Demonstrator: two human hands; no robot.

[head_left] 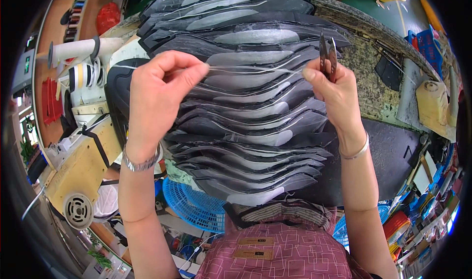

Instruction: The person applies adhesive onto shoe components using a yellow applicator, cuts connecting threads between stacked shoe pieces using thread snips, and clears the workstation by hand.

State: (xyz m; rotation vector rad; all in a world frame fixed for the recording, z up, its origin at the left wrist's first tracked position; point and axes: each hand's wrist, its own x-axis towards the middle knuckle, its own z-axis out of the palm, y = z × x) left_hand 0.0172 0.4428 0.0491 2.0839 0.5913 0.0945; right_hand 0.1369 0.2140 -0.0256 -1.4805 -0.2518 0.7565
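A long row of dark grey, leather-like cut pieces lies overlapped in front of me, each with a pale grey patch and a thin white edge. Between my hands a thin white cord stretches across the row. My left hand pinches its left end between thumb and forefinger. At the other end, my right hand is closed, its thumb and finger by the cord. Small dark snips stick up out of that same hand, blades pointing away from me. Whether the cord is fixed to a piece, I cannot tell.
A sewing machine stands on the left, beside a white thread spool. Blue plastic baskets sit below the table's near edge. Right of the row lie a black sheet and a worn, stained board.
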